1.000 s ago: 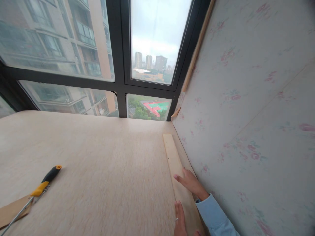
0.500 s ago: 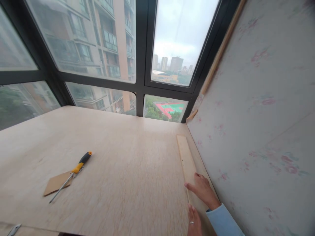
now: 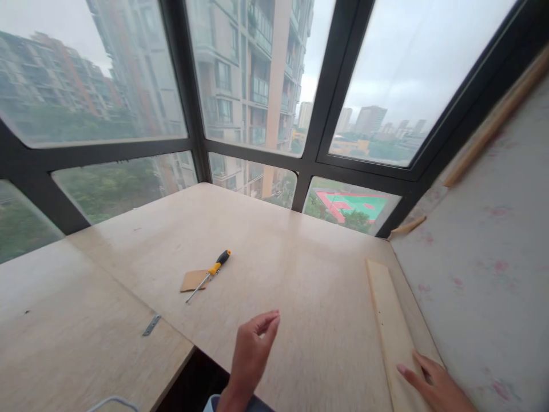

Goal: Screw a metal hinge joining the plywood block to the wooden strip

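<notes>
From the head view, the right hand [image 3: 433,384] lies flat on the near end of a long wooden strip [image 3: 388,320], fingers spread and pressing down rather than closed around it. The strip lies on the plywood bench [image 3: 300,274], just beside the flower-patterned wall panel [image 3: 484,274] and running along it toward the window frame [image 3: 317,91]. The left hand [image 3: 253,355] is lifted above the bench, fingers loosely curled and apart, with nothing in its grip. Well to its left a yellow-and-black screwdriver [image 3: 210,274] lies with its shaft across a small cardboard piece [image 3: 193,280]. A small metal bracket [image 3: 151,325] sits at the joint with a second board [image 3: 64,326].

Only one hand bears on the strip, and at one end, so it could pivot or slide off its line against the wall. A dark gap opens below the bench's near edge, where anything nudged could drop.
</notes>
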Tool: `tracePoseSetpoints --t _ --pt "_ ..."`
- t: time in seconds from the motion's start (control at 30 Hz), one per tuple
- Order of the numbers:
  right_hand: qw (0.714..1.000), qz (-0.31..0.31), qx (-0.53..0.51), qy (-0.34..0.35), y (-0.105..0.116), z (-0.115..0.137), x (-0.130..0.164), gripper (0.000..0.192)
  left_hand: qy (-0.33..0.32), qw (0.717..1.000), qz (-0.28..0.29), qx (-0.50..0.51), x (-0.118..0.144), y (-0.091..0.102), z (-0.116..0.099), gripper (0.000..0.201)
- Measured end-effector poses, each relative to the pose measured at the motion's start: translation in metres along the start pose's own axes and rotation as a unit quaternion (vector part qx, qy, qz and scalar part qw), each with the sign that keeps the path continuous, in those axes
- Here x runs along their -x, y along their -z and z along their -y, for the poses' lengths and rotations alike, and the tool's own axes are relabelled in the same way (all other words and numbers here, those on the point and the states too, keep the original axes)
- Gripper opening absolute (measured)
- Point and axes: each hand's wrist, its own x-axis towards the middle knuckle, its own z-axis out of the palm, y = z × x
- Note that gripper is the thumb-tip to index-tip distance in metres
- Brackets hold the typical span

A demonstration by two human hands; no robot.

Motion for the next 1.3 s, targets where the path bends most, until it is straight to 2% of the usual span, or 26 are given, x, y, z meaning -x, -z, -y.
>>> tracePoseSetpoints --t 0.1,0.17,0.23,0.3,0.37,0.47,0.6,0.77,0.97,1.13,1.3 --pt "1.000 0.016 -0.002 -0.016 0.004 0.014 -0.005 0.062 -0.008 0.991 -0.124 -0.054 -0.018 0.058 0.005 0.040" --pt "0.999 0.037 -0.024 0.008 0.011 0.041 -0.006 0.061 -0.002 0.973 -0.199 -0.113 -0.022 0.091 0.016 0.040" --pt "0.992 0.097 -0.060 0.057 0.018 0.075 -0.004 0.056 0.009 0.950 -0.255 -0.180 -0.021 0.118 0.029 0.041" --pt "0.980 0.163 -0.078 0.084 0.022 0.111 -0.003 0.050 0.025 0.928 -0.288 -0.236 -0.016 0.141 0.042 0.042" --pt "0.968 0.203 -0.092 0.112 0.021 0.145 -0.002 0.048 0.036 0.909 -0.305 -0.282 -0.011 0.160 0.056 0.043" --pt "0.948 0.260 -0.112 0.147 0.008 0.188 -0.004 0.043 0.026 0.883 -0.312 -0.350 -0.003 0.180 0.075 0.041" --pt "0.913 0.342 -0.133 0.179 -0.026 0.243 -0.007 0.036 0.032 0.860 -0.302 -0.409 0.004 0.196 0.091 0.039" --pt "0.847 0.452 -0.176 0.216 -0.077 0.313 -0.005 0.035 0.062 0.865 -0.300 -0.398 0.008 0.205 0.094 0.036" --pt "0.808 0.499 -0.200 0.240 -0.119 0.381 0.005 0.035 0.114 0.868 -0.275 -0.397 0.001 0.207 0.085 0.034" --pt "0.800 0.503 -0.189 0.265 -0.128 0.406 0.016 0.031 0.185 0.858 -0.203 -0.434 -0.002 0.206 0.068 0.030" --pt "0.806 0.494 -0.231 0.231 -0.126 0.394 0.022 0.031 0.223 0.860 -0.170 -0.426 -0.004 0.203 0.060 0.028"
